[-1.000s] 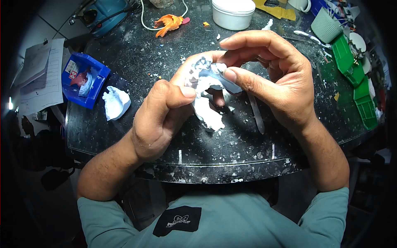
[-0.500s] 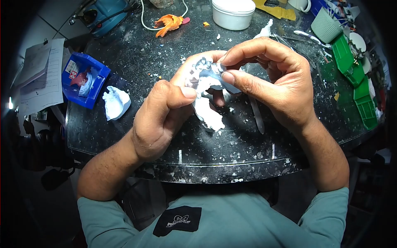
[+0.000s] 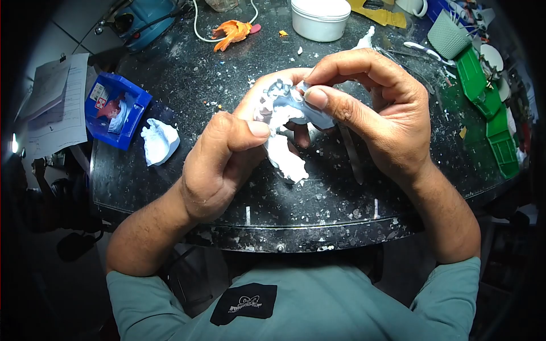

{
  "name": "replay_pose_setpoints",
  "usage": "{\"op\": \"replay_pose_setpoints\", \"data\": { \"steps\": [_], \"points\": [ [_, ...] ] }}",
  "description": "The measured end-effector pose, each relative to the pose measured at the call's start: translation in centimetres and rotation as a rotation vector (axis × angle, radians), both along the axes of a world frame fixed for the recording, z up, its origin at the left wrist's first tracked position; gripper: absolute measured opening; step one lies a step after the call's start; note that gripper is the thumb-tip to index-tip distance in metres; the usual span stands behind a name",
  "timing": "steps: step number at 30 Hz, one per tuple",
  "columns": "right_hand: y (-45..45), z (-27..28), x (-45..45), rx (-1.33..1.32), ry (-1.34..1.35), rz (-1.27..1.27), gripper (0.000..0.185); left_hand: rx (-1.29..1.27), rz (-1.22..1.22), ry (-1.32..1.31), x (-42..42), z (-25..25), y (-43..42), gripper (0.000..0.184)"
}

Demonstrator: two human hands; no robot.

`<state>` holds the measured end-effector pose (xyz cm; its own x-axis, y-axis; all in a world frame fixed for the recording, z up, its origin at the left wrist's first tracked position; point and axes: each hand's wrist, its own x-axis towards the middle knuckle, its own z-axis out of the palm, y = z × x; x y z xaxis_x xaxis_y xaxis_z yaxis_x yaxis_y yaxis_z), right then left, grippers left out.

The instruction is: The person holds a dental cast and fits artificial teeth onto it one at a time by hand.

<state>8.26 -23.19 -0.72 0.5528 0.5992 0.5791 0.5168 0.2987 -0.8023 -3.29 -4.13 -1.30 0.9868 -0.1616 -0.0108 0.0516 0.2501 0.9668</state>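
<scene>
A whitish dental cast [image 3: 287,156], with a row of teeth and greyish patches along its upper side, is held above the bench. My left hand [image 3: 219,153] is closed around it, thumb pressed on the near left side and fingers underneath. At the cast's upper right, my right hand [image 3: 375,102] pinches with thumb and index finger. Between those fingertips shows a small grey piece [image 3: 302,87], partly hidden; I cannot tell whether it is loose or part of the cast. Another whitish plaster cast [image 3: 160,143] lies on the bench to the left of my left hand.
On the black, plaster-flecked bench [image 3: 318,210], a metal blade [image 3: 354,156] lies under my right hand. A blue bin [image 3: 116,111] stands left, a white tub [image 3: 321,20] and an orange crumpled piece [image 3: 232,34] at the back. Green trays [image 3: 500,142] line the right edge.
My right thumb has shifted slightly up and left over the cast's edge, showing more of its right part. My left hand holds nearly the same position.
</scene>
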Motion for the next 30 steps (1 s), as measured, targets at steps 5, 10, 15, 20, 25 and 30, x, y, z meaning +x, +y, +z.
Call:
{"op": "replay_pose_setpoints", "data": {
  "steps": [5, 10, 15, 20, 25, 30],
  "points": [
    [-0.1, 0.3, -0.3, -0.002, 0.066, 0.011, 0.017, -0.037, 0.013, 0.004, 0.1, 0.2, 0.0, 0.022],
    [-0.2, 0.2, -0.2, -0.041, -0.036, 0.018, 0.022, -0.068, 0.072, -0.022, -0.1, -0.7, -0.4, 0.031],
    [-0.1, 0.1, -0.2, -0.041, -0.061, 0.004, 0.022, -0.037, 0.054, -0.037, 0.1, -0.4, -0.2, 0.050],
    [-0.2, 0.2, -0.3, -0.048, -0.014, -0.005, 0.022, -0.015, 0.066, -0.084, 0.2, -0.1, -0.7, 0.071],
    [-0.4, 0.4, -0.1, -0.083, -0.132, -0.030, 0.023, 0.014, 0.003, -0.119, 0.6, 0.7, -1.2, 0.076],
    [0.0, 0.3, -0.4, -0.021, -0.035, -0.018, 0.023, 0.032, 0.080, -0.100, 0.4, 1.0, -2.0, 0.077]
  ]
}}
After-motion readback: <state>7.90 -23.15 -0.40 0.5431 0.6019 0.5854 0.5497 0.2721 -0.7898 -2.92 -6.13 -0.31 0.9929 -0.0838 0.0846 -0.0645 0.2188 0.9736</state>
